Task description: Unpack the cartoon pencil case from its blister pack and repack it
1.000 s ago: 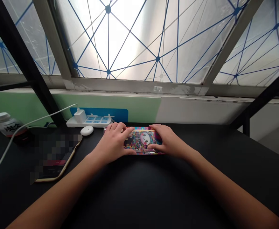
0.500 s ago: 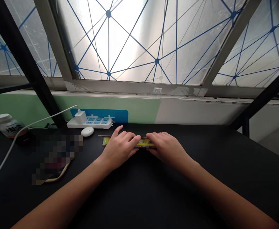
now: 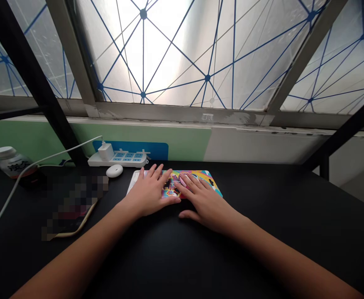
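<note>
A flat colourful cartoon-printed case (image 3: 208,181) lies on the black table (image 3: 262,232) near its far edge. My left hand (image 3: 149,192) rests flat on the case's left half with fingers stretched out. My right hand (image 3: 205,202) lies flat over its middle and front edge, fingers extended, thumb on the table. A white strip of the case shows at its left end, beside my left hand.
A white power strip (image 3: 119,157) with a plugged charger and cable sits against the back wall. A small white oval object (image 3: 114,170) lies in front of it. A bottle (image 3: 12,164) stands far left. A blurred phone-like item (image 3: 72,203) lies left of my hands.
The case stood tilted with its printed face toward me, then showed edge-on, and now lies flat on the table. Both hands went from gripping its ends to lying flat on top.
</note>
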`<state>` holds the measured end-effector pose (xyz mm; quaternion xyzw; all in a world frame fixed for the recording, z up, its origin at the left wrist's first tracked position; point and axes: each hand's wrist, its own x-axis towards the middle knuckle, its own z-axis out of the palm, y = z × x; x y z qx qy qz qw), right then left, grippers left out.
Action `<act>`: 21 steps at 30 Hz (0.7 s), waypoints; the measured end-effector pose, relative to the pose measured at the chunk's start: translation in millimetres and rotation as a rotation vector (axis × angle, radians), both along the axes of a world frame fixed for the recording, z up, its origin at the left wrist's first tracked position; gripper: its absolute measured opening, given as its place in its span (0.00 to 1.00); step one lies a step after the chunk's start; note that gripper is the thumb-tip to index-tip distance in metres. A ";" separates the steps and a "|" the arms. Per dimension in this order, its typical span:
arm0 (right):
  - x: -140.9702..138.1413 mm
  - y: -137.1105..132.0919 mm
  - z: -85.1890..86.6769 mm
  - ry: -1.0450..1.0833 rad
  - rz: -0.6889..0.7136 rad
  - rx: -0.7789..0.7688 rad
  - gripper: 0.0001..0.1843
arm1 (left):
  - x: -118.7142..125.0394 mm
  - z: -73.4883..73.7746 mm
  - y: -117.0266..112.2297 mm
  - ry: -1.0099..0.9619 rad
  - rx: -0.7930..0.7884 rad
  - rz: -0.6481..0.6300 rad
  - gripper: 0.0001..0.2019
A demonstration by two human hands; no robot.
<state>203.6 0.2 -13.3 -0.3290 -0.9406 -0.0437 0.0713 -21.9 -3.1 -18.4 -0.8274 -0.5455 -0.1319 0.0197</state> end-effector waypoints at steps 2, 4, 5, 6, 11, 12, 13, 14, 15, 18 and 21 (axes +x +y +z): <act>3.3 3.0 3.7 -0.014 0.007 -0.090 0.45 | -4.4 -1.4 2.4 -0.003 -0.084 0.041 0.50; 14.8 8.5 13.4 -0.017 0.009 -0.212 0.44 | -6.6 -0.6 3.5 -0.011 -0.132 0.045 0.51; 23.9 12.2 20.1 -0.011 0.004 -0.275 0.41 | -7.2 0.4 3.6 -0.016 -0.145 0.045 0.51; 34.8 16.6 27.3 -0.004 -0.001 -0.338 0.38 | -7.5 1.6 3.5 -0.022 -0.155 0.046 0.52; 79.0 35.9 50.5 0.028 -0.171 -0.430 0.24 | -9.4 4.4 2.6 -0.030 -0.194 0.040 0.51; 78.5 36.9 49.0 0.027 -0.199 -0.372 0.24 | -9.7 3.8 2.6 -0.029 -0.190 0.034 0.50; 74.0 36.4 45.0 0.035 -0.217 -0.286 0.25 | -10.0 2.8 2.7 -0.028 -0.181 0.031 0.50; 65.9 34.6 38.7 0.052 -0.218 -0.190 0.26 | -10.2 1.6 2.8 -0.027 -0.171 0.030 0.50; 55.1 31.6 30.7 0.076 -0.206 -0.100 0.29 | -10.3 0.3 3.0 -0.027 -0.160 0.029 0.49; 19.9 19.9 5.8 0.114 -0.119 0.010 0.46 | -10.7 -2.9 4.0 -0.024 -0.147 0.027 0.48; 6.3 12.2 -1.7 0.004 -0.046 -0.087 0.50 | -10.6 -3.1 4.7 -0.022 -0.166 0.017 0.48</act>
